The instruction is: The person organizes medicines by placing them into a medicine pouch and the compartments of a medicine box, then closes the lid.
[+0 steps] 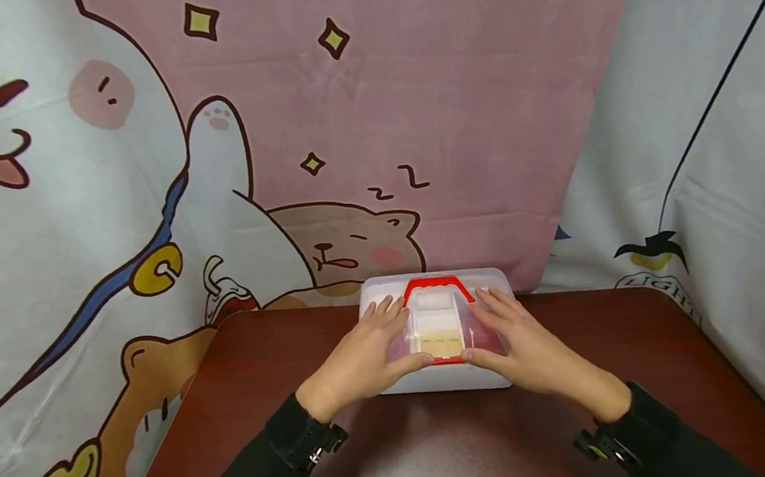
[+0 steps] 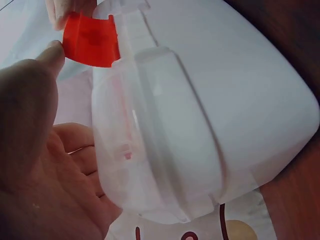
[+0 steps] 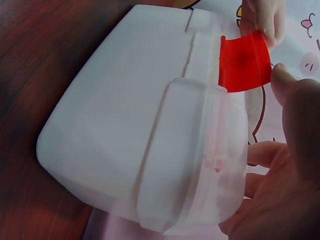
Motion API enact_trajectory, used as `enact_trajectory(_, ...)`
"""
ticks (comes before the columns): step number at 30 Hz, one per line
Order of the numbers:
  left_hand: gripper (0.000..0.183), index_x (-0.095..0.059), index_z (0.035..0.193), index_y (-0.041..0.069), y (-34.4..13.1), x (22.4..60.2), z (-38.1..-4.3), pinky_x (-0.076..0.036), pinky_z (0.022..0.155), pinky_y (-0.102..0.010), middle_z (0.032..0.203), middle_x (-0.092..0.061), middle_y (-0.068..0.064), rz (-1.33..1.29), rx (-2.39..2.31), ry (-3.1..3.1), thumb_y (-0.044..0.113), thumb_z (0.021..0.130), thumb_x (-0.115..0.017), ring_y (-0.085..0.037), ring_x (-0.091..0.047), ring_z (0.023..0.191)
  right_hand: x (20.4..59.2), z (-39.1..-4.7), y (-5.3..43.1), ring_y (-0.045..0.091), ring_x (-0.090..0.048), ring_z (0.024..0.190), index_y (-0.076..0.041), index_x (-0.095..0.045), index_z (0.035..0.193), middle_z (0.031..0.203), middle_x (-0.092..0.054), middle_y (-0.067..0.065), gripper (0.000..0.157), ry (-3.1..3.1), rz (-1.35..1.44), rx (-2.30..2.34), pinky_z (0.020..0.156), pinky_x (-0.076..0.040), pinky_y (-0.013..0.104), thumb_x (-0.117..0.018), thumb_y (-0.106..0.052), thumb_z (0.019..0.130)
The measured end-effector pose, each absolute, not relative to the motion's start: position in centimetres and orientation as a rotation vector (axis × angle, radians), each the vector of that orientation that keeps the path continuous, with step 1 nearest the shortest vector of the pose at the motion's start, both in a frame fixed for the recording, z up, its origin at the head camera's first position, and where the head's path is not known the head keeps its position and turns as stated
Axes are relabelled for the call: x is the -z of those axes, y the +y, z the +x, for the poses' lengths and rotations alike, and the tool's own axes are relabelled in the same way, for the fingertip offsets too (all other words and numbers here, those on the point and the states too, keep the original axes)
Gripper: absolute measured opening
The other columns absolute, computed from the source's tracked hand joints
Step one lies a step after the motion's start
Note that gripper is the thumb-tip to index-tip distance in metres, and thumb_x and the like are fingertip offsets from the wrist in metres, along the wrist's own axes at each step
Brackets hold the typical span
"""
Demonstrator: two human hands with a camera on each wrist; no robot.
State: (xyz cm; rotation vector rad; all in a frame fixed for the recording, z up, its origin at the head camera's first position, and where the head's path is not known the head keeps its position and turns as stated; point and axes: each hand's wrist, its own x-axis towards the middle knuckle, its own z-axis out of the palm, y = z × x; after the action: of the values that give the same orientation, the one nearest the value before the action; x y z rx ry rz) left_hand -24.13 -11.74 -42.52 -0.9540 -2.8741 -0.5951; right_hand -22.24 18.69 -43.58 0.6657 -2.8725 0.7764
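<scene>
A white plastic storage box (image 1: 439, 380) with a translucent lid (image 2: 112, 165) sits at the table's far edge. Its red carrying handle (image 1: 438, 282) lies across the back of the lid. At the front middle, a red latch (image 3: 245, 62) sticks out from the lid's edge. My left hand (image 1: 370, 355) rests over the lid's left side, fingers extended and thumb at the latch's left end. On the right side my right hand (image 1: 532, 345) mirrors it, its thumb at the latch's right end. Pale contents under the lid are unclear.
The box stands on a dark reddish-brown table (image 1: 434, 466). Right behind the table hangs a cloth (image 1: 466, 105) printed with cartoon animals. More pale cloth (image 1: 755, 191) hangs along the right side.
</scene>
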Motion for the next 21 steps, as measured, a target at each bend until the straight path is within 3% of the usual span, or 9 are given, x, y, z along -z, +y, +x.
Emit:
enact_trajectory(10,0.106,-0.042,0.169,0.003,-11.9,43.6,-23.6,-0.022,0.139,-0.053,0.179,-0.038,-0.013,-1.013,0.434,-2.799,0.067,0.093,-0.079,-0.034,-0.029,0.171,45.0,-22.1,19.1,0.045,-0.023,0.169,-0.007,-0.045,0.168,0.182,-0.031,0.019,0.104,-2.806,0.771,-0.586,0.133,-0.022,0.071,-0.09,-0.055,0.087)
enact_trajectory(21,0.106,-0.036,0.173,0.008,-11.3,44.4,-23.3,-0.023,0.139,-0.055,0.182,-0.031,-0.015,-0.968,0.347,-2.77,0.062,0.094,-0.082,-0.035,-0.028,0.171,45.3,-21.9,17.6,0.052,-0.034,0.163,-0.002,-0.054,0.161,0.175,-0.04,0.025,0.103,-2.711,0.749,-0.373,0.131,-0.024,0.075,-0.094,-0.055,0.082)
